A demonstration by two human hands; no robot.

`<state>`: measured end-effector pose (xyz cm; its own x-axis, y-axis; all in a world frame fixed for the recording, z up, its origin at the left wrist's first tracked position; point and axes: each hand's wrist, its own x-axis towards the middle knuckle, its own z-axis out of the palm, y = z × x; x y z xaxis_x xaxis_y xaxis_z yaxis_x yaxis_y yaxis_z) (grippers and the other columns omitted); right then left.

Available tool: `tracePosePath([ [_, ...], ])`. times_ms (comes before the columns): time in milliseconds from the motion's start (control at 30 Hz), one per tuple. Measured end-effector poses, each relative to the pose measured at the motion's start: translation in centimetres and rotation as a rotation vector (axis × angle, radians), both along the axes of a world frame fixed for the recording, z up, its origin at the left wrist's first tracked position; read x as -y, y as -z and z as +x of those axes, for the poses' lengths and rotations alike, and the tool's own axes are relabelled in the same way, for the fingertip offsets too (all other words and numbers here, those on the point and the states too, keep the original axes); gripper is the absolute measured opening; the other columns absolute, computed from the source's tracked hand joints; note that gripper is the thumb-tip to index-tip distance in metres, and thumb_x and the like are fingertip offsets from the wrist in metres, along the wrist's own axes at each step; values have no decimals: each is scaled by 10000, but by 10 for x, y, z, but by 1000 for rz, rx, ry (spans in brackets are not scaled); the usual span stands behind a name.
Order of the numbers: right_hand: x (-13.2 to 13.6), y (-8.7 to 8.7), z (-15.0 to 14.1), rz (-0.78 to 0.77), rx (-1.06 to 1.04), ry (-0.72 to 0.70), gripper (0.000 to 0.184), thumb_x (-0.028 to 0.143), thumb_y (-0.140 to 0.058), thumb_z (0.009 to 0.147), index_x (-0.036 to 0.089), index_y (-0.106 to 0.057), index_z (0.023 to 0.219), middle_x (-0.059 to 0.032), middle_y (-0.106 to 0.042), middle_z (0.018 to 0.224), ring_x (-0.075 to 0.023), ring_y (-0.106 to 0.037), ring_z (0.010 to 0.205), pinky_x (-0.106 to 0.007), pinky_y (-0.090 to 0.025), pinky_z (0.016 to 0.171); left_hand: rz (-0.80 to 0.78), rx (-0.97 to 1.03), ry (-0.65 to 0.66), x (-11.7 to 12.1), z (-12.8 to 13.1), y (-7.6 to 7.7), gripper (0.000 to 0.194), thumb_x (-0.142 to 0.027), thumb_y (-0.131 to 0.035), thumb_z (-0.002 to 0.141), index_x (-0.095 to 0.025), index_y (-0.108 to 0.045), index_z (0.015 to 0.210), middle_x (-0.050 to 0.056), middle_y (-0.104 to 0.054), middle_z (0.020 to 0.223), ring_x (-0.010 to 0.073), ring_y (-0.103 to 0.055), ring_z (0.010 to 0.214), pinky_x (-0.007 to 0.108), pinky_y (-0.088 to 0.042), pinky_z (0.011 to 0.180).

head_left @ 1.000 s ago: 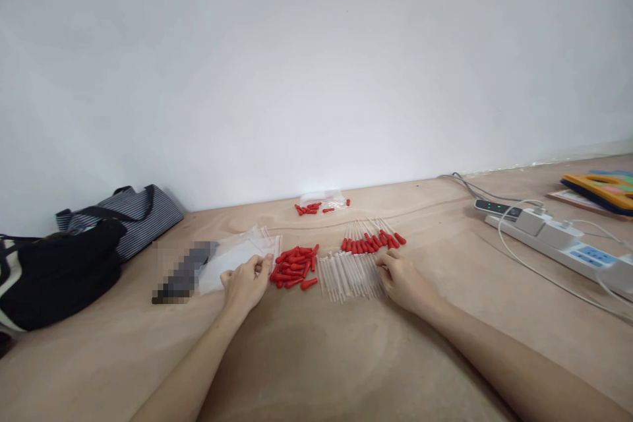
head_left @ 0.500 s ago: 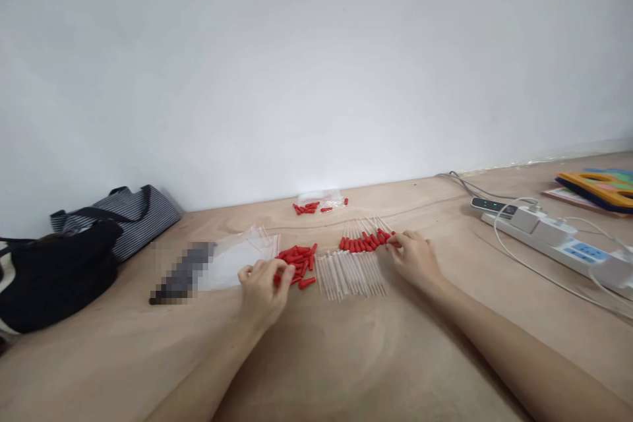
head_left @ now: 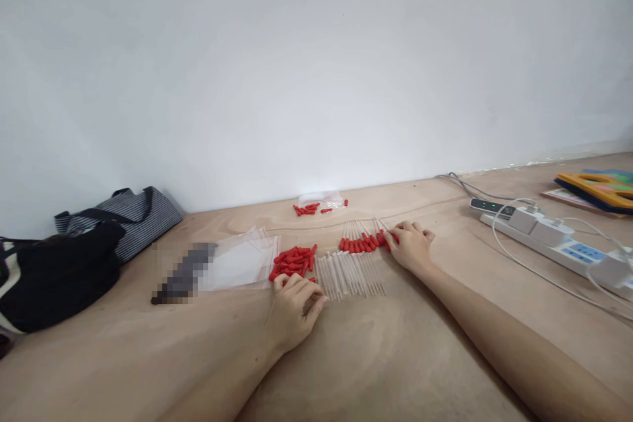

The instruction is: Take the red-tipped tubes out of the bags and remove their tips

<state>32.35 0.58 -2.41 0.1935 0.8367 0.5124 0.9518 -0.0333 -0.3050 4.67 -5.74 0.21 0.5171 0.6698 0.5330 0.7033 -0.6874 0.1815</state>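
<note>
The left hand (head_left: 297, 308) is resting on the counter (head_left: 376, 356) just near of the loose red caps (head_left: 293, 260), its fingers curled into a narrow grip; whether anything is pinched inside, I cannot tell. The right hand (head_left: 409, 245) is lying farther off, its fingertips (head_left: 393, 235) touching the right end of the capped tubes (head_left: 364, 242) (a row with red ends), the grip loosely open. Bare clear tubes (head_left: 350, 275) are lying between the two hands. Clear bags (head_left: 241, 258) are sitting left of the caps, a power strip (head_left: 558, 242) far right.
</note>
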Motion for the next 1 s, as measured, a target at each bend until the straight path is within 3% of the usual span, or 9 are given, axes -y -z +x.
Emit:
tracePosePath([
  [133,-1,3,-3,25,18,-25,291,410,-445,805,225,-668,782,-81,-575,870,-226,-423,860,-387,-216,722,-22,-9,0,1,1,-1,125,-259,-508,787,-203,-571,695,-25,-639,660,137,-531,688,341,-251,746],
  [333,-5,10,-3,60,-64,4,252,307,-447,809,184,-644,710,-84,-573,812,-220,-427,837,-359,-221,690,-38,-6,-6,1,1,0,127,-251,-510,787,-200,-577,692,-22,-643,669,139,-529,694,345,-249,755],
  [467,1,6,-7,155,-128,-11,212,274,-456,803,183,-636,739,-70,-575,814,-215,-429,841,-345,-221,690,-55,13,-12,-1,0,2,131,-254,-507,793,-204,-591,706,-14,-651,693,147,-529,714,352,-248,757],
  [533,10,2,-16,216,-162,-80,195,274,-463,804,187,-633,767,-61,-577,836,-207,-439,846,-346,-225,710,-72,18,-12,-2,-1,2,146,-251,-495,804,-211,-607,720,-13,-654,708,145,-530,725,353,-251,761],
  [733,51,-10,-64,343,-174,-486,159,235,-465,824,215,-623,817,-29,-582,833,-164,-475,817,-328,-245,737,-168,102,-43,-5,5,0,206,-281,-442,838,-242,-642,873,2,-663,766,165,-533,781,381,-285,791],
  [867,71,-10,-88,421,-132,-642,130,231,-480,824,219,-608,848,-13,-581,804,-137,-472,750,-313,-243,700,-343,306,-73,-6,18,3,308,-365,-373,859,-218,-630,943,26,-654,805,179,-553,805,358,-378,769],
  [1000,78,-10,-95,391,-12,-737,118,241,-494,820,228,-602,867,-12,-595,843,-126,-480,745,-309,-243,693,-512,514,-15,-4,27,6,344,-400,-363,852,-190,-621,939,33,-661,829,169,-587,780,288,-447,687],
])
